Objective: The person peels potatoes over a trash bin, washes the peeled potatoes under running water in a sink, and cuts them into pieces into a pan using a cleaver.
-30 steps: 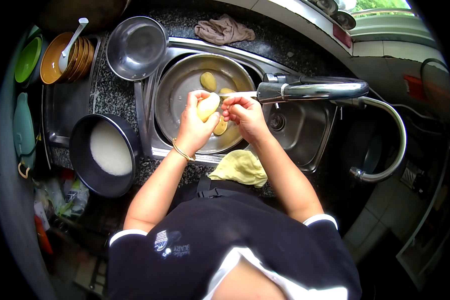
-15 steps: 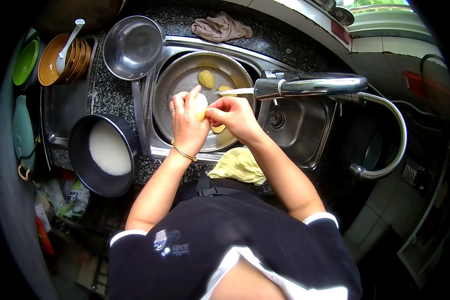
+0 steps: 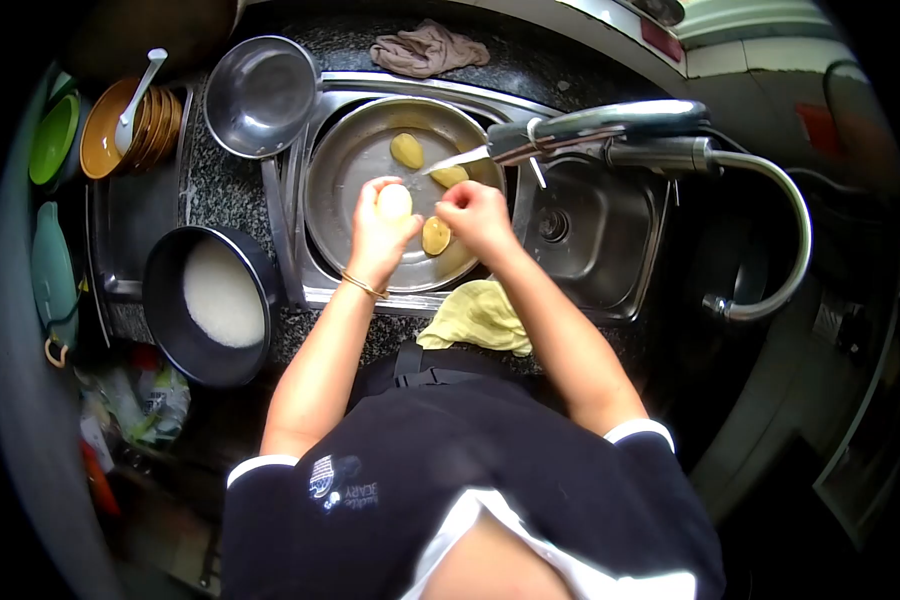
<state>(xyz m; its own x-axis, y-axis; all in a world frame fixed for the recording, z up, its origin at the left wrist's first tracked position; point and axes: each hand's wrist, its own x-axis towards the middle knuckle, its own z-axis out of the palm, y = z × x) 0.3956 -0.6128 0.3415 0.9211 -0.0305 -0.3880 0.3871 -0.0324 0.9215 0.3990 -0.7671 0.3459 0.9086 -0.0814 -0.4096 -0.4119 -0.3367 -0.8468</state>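
My left hand (image 3: 375, 238) is closed around a pale, peeled-looking potato (image 3: 394, 203), held over a wide metal basin (image 3: 340, 160) set in the sink. Just to its right, my right hand (image 3: 478, 222) is apart from the potato, thumb and fingers pinched together. Whatever the pinch holds, if anything, is too small to make out. In the basin lie a yellow-brown potato (image 3: 406, 150), a second potato (image 3: 450, 174) beside the water stream, and a third potato (image 3: 436, 236) between my hands. Water runs from the faucet (image 3: 530, 138) into the basin.
A black pot (image 3: 160, 335) with white rice stands left, below a steel saucepan (image 3: 260, 95). Stacked brown bowls (image 3: 110, 135) hold a white spoon. A yellow cloth (image 3: 475, 318) hangs at the sink's front edge; a brownish cloth (image 3: 430, 50) lies behind. A second sink basin (image 3: 605, 255) is right.
My right hand has drawn away from the potato toward the right. The left hand has turned, so more of the potato's pale surface shows. The whole view has shifted slightly.
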